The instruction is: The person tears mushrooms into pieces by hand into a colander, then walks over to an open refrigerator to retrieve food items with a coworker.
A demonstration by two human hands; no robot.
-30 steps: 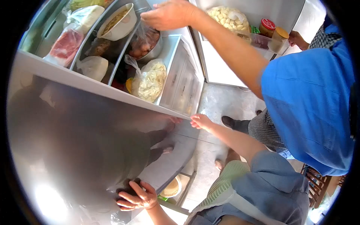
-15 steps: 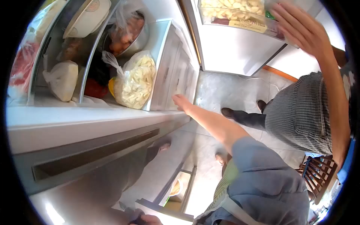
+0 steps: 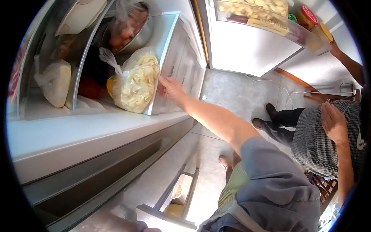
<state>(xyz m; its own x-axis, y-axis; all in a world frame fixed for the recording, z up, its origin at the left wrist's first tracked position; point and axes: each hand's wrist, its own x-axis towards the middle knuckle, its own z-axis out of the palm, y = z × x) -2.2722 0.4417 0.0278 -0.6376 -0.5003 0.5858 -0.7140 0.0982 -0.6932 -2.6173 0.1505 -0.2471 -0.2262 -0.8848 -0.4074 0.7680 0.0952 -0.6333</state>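
My right hand (image 3: 171,91) reaches into the refrigerator with its fingers partly bent and apart. Its fingertips are at the front edge of the glass shelf (image 3: 165,50), over the clear drawer (image 3: 179,63); contact is not certain. Just beside them, a knotted clear plastic bag of pale yellow pieces (image 3: 137,83) rests on that shelf, and I see nothing held. Only a sliver of my left hand (image 3: 152,230) shows at the bottom edge of the view, near a dark rounded shape (image 3: 142,226); its fingers are hidden.
On the shelves are a metal pot with a bagged reddish food (image 3: 125,34), a bagged white block (image 3: 57,83) and a white container (image 3: 79,17). Door shelf (image 3: 262,27) holds pale pieces and jars. A co-worker in a checked apron (image 3: 319,135) stands at right. A grey handled panel (image 3: 92,178) stands lower left.
My right hand has moved up and left, from the drawer front to the shelf edge by the bag. The co-worker's raised hand has left the door shelf's front, and the handled panel has shifted.
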